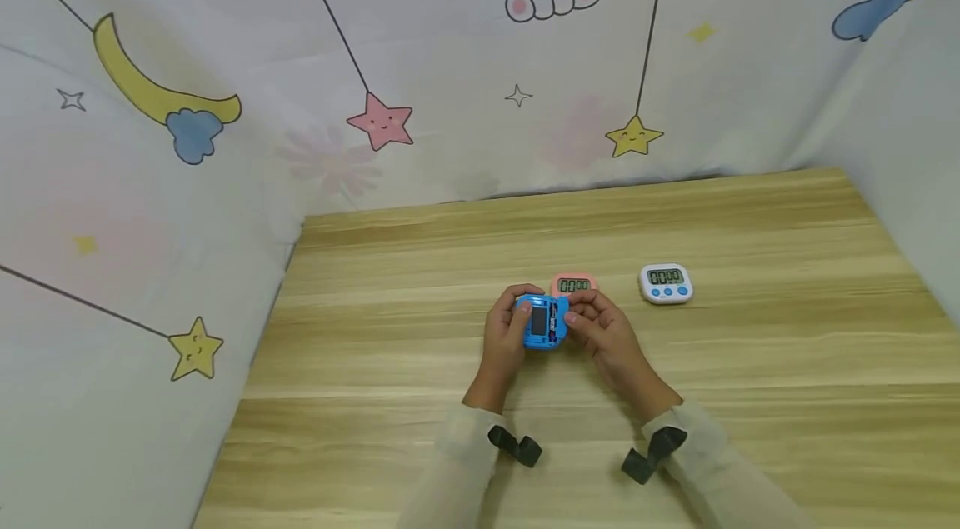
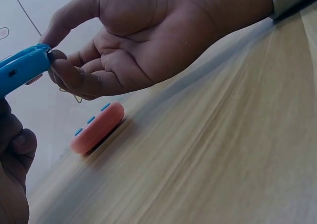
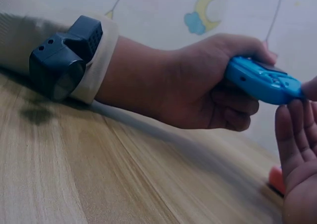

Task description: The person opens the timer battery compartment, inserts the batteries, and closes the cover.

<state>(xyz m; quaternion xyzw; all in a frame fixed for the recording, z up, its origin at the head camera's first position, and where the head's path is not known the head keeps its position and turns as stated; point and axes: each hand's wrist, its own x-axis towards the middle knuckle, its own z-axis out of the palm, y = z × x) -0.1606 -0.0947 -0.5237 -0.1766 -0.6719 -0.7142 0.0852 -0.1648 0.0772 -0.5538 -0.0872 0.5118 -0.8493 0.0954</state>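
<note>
Head view, blue timer (image 1: 542, 322) lifted just above mid-bench (image 1: 420, 362), left hand (image 1: 504, 337) curled round its 9 o'clock edge, right hand (image 1: 603, 331) pinching its 3 o'clock edge, pink timer (image 1: 574, 285) at 12 o'clock, white timer (image 1: 665, 283) at 2 o'clock.

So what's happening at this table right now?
A person holds a blue timer above the wooden table, back side up. The left hand grips it; the right hand pinches its edge. A pink timer lies just behind, and a white timer lies further right.
</note>
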